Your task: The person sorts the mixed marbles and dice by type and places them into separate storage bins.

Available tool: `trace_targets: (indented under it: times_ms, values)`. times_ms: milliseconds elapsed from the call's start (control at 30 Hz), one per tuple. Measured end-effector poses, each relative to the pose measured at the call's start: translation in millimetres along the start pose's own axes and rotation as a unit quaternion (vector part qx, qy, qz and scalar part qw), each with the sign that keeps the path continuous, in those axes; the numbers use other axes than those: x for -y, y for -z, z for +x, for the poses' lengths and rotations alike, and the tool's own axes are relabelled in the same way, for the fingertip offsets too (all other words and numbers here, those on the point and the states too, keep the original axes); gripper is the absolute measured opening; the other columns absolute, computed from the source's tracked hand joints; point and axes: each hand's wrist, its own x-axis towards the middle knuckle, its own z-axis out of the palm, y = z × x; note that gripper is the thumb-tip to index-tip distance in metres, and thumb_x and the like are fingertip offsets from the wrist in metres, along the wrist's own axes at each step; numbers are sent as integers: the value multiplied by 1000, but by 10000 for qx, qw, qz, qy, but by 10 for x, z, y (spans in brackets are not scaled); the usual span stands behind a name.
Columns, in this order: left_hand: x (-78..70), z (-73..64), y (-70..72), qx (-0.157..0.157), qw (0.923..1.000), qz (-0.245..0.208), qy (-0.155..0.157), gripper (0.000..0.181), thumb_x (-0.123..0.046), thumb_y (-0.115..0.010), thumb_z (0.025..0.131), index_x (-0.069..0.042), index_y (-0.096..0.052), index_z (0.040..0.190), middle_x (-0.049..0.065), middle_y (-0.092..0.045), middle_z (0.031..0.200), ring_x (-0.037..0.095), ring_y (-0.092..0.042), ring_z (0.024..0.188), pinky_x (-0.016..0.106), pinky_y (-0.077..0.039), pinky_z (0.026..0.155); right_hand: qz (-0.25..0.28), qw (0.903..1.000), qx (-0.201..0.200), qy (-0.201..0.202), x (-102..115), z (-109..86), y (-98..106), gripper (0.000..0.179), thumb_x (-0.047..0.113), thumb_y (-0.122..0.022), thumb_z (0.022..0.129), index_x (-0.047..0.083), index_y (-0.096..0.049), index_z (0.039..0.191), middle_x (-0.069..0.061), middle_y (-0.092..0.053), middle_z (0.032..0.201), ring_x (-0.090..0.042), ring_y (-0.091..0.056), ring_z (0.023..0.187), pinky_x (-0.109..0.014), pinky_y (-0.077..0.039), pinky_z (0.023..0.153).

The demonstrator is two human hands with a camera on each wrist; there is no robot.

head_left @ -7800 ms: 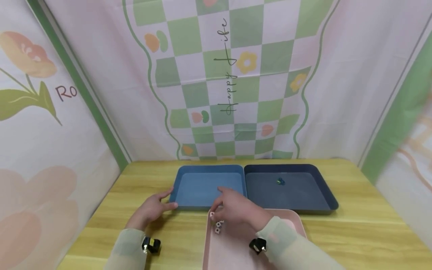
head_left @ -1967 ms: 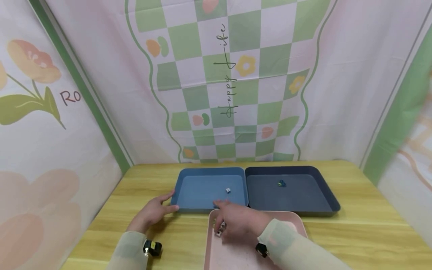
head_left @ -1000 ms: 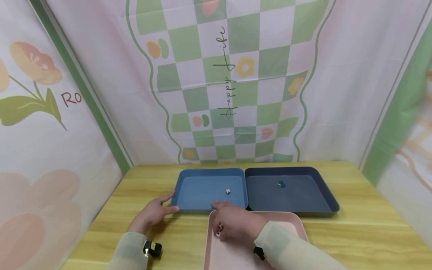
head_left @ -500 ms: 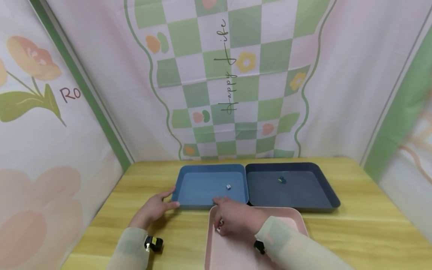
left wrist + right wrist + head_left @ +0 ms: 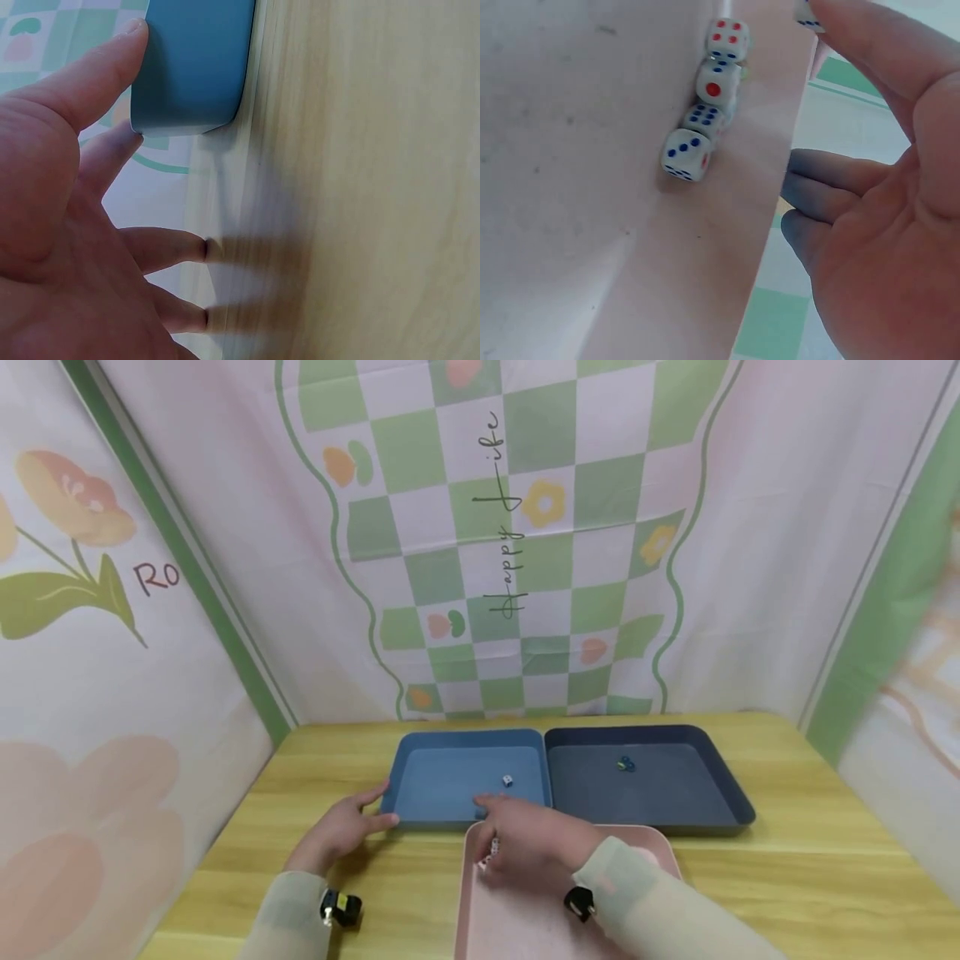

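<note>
At the top of the right wrist view my right hand (image 5: 885, 202) pinches a white die (image 5: 808, 13) at its fingertips; the die is partly cut off by the frame edge. Below it, several white dice with red and blue dots (image 5: 687, 155) sit in a line by the wall of the pink tray (image 5: 517, 935). In the head view this hand hovers over the tray's back left corner. My left hand (image 5: 341, 828), fingers fairly straight, touches the front left corner of the blue tray (image 5: 435, 789) with thumb and index finger. One die (image 5: 507, 781) lies in that blue tray.
Right of the blue tray, and against it, stands a dark grey-blue tray (image 5: 645, 802) holding a small cluster of blue-green pieces (image 5: 626, 764). A wooden table (image 5: 817, 860) carries all three trays. Patterned cloth (image 5: 517, 527) hangs behind.
A die has appeared in the blue tray since the earliest frame. My right hand was down among the dice and has now lifted slightly with one. My left hand stays at the tray corner.
</note>
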Motion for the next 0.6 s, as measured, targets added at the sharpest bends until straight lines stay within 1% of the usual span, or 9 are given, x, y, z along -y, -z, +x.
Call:
trace_targets:
  times_ms: [67, 133, 200, 267, 367, 400, 467, 533, 600]
  values:
    - [2, -4, -1, -8, 10000, 8, -16, 73, -44, -75, 88, -28, -44, 152, 23, -36, 153, 50, -30, 138, 68, -21, 109, 17, 10000, -20, 92, 3, -2, 23, 23, 12, -76, 87, 34, -79, 95, -13, -38, 155, -32, -21, 147, -45, -37, 110]
    - [1, -9, -1, -6, 10000, 6, -9, 73, -44, -75, 88, -28, -44, 152, 23, -36, 153, 50, -29, 138, 69, -21, 109, -53, 9998, -47, 167, 15, 0, 45, 21, 14, -77, 87, 33, -79, 95, -5, -52, 145, -32, -22, 147, -46, -35, 111]
    - [4, -9, -2, -11, 10000, 13, -7, 73, -44, -75, 88, -28, -44, 152, 23, -36, 153, 51, -29, 138, 69, -20, 108, 18, 9999, -62, 140, 32, 0, 67, 19, 15, -78, 87, 31, -79, 95, -1, -58, 139, -30, -22, 147, -46, -36, 111]
    - [9, -7, -5, -16, 10000, 26, -7, 73, -44, -75, 88, -28, -44, 152, 23, -36, 153, 51, -29, 138, 69, -20, 108, 69, 9999, -61, 129, 47, 3, 84, 19, 15, -78, 87, 30, -80, 97, 8, -66, 123, -28, -22, 147, -44, -38, 110]
    - [13, -1, -8, -26, 10000, 39, 1, 73, -45, -75, 87, -28, -44, 152, 23, -36, 153, 51, -29, 138, 69, -20, 108, 252, 9996, -53, 63, 65, 0, 112, 19, 15, -78, 87, 29, -80, 100, 11, -68, 116, -26, -22, 147, -40, -43, 105]
    - [16, 2, -9, -26, 10000, 36, -1, 74, -45, -75, 87, -28, -44, 152, 23, -36, 153, 51, -29, 138, 69, -20, 108, 258, 9996, -47, 57, 66, 2, 118, 20, 16, -78, 87, 30, -79, 101, 15, -69, 109, -26, -22, 148, -39, -44, 104]
    - [20, 6, -10, -26, 10000, 31, -3, 74, -46, -75, 87, -29, -44, 152, 23, -35, 154, 51, -29, 138, 69, -20, 108, 417, 9991, -44, 8, 67, -2, 136, 19, 17, -78, 87, 30, -79, 101, 14, -70, 110, -26, -21, 148, -39, -45, 103]
    - [24, 9, -10, -21, 10000, 28, -7, 74, -46, -75, 87, -29, -44, 152, 23, -35, 154, 50, -29, 139, 69, -20, 109, 587, 9982, -99, -82, 65, -9, 162, 18, 21, -79, 86, 31, -79, 101, 9, -66, 124, -26, -21, 148, -43, -43, 105]
    - [24, 10, -11, -16, 10000, 11, -11, 74, -46, -75, 87, -29, -44, 152, 23, -35, 154, 50, -29, 139, 68, -20, 109, 744, 9968, -206, -182, 52, -16, 191, 14, 25, -78, 88, 34, -79, 99, 0, -54, 143, -27, -23, 147, -47, -40, 107]
